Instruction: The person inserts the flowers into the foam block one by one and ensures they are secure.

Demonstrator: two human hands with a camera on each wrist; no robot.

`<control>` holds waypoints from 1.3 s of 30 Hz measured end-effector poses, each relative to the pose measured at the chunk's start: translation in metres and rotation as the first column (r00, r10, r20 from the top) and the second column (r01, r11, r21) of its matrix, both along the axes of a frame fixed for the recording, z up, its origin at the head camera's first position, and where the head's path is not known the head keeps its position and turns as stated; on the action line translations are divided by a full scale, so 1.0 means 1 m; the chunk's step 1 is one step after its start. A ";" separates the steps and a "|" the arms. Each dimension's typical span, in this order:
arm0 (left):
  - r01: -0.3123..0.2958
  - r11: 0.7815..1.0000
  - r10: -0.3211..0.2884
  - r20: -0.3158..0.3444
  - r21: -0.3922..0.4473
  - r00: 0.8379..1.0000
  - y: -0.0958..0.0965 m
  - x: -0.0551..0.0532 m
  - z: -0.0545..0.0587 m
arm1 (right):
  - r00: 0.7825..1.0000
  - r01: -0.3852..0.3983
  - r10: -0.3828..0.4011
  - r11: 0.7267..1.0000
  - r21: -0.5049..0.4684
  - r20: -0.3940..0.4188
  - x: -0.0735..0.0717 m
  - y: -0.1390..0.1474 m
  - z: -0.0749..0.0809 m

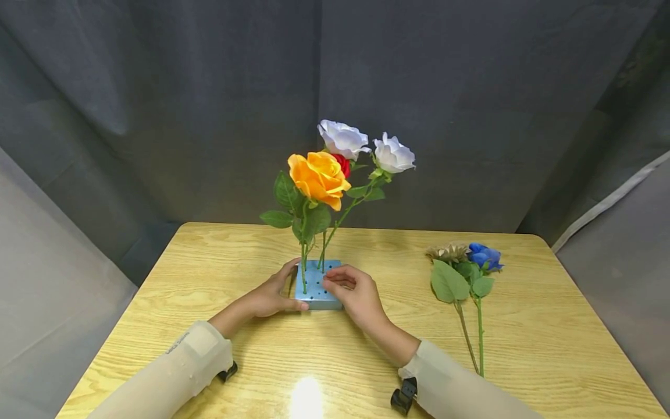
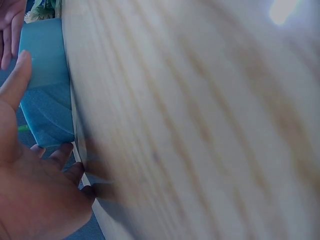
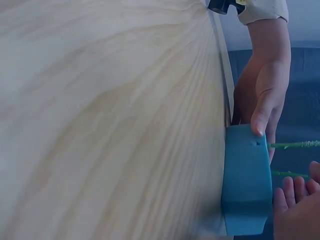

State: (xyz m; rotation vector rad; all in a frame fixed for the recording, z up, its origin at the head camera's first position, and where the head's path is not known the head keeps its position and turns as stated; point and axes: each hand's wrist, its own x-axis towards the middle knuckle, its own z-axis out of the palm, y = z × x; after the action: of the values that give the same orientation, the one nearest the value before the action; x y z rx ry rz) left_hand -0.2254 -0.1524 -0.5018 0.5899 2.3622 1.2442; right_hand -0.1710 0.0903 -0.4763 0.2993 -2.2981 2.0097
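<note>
A light blue foam block with several holes in its top sits on the table. My left hand grips its left side, thumb at the front face and fingers round the back. In the block stand an orange rose, a white rose, a second white rose leaning right, and a red rose mostly hidden behind the orange one. Over the block's right part hovers my right hand, fingers loosely bent beside the stems, with thumb and index tips apart. In the right wrist view, its fingers show near a green stem.
On the table's right lie a blue rose and a beige flower with a large green leaf, their stems pointing toward the front edge. The wooden table is bordered at the back by a dark curtain.
</note>
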 end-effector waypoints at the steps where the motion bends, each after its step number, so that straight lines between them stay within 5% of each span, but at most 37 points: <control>1: -0.002 1.000 0.002 0.002 0.000 1.000 0.000 -0.001 -0.001 | 1.000 0.003 -0.003 1.000 -0.004 0.002 0.000 0.002 -0.001; 13: -0.009 1.000 0.009 0.024 0.010 1.000 0.000 -0.004 -0.007 | 0.998 0.046 -0.046 0.999 -0.002 0.054 0.011 0.038 -0.007; 39: 0.003 1.000 -0.003 -0.001 -0.008 1.000 0.000 0.003 0.003 | 0.987 0.141 -0.143 0.990 0.032 0.076 0.035 0.117 -0.018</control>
State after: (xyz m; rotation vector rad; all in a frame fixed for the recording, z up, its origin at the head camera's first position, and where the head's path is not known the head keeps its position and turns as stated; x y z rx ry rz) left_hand -0.2223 -0.1520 -0.4984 0.5919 2.3655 1.2331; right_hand -0.1363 0.2072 -0.4948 0.0569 -2.3201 1.9571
